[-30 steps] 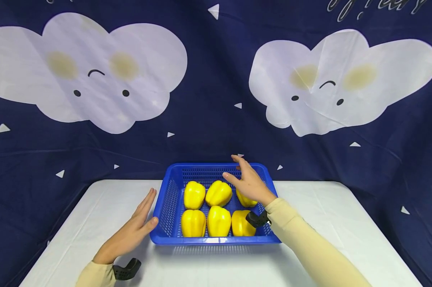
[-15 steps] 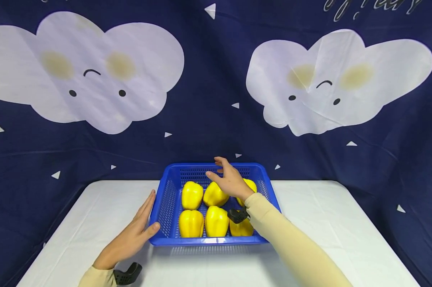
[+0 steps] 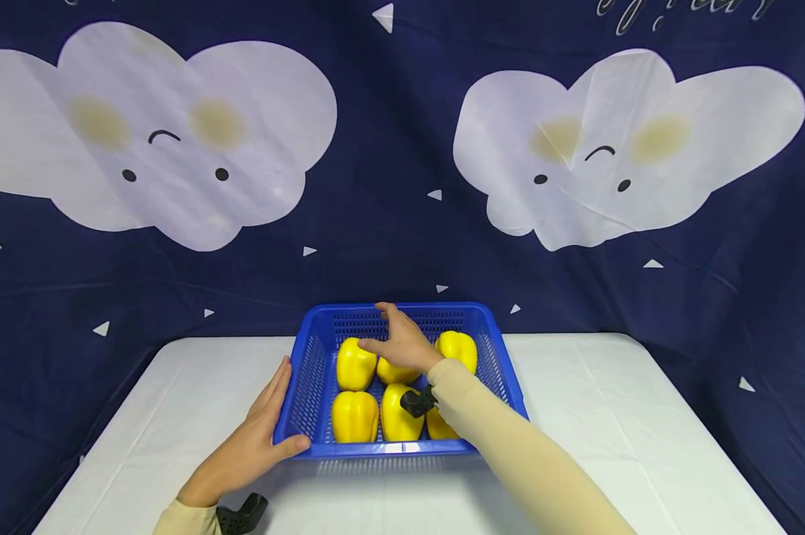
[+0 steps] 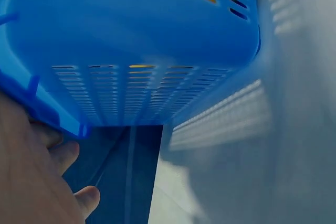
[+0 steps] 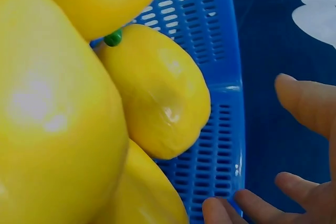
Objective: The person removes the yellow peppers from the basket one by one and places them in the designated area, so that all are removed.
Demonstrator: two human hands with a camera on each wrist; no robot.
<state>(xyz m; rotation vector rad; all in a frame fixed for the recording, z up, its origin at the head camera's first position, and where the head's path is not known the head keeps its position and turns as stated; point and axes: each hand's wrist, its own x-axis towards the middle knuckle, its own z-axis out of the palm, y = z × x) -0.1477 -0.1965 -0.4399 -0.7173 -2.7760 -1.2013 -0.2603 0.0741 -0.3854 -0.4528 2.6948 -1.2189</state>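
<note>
Several yellow bell peppers [image 3: 354,417] lie in two rows in a blue plastic basket [image 3: 402,449]. My left hand [image 3: 248,438] rests along the basket's left side, its thumb on the front left corner and its fingers straight. Over the back row hovers my right hand [image 3: 404,342], fingers spread and slightly bent, gripping nothing; it partly covers the middle back pepper [image 3: 397,372]. In the right wrist view its fingers are beside the basket rim [image 5: 239,129], and a pepper with a green stem [image 5: 157,93] lies inside.
The basket stands on a table with a white cloth [image 3: 596,416]. Behind it hangs a dark blue curtain [image 3: 382,245] printed with white clouds. Black devices [image 3: 243,514] are strapped to both wrists.
My right hand has moved left and a little down, from the right back pepper to above the middle and left ones. My left thumb has come onto the basket's front left corner.
</note>
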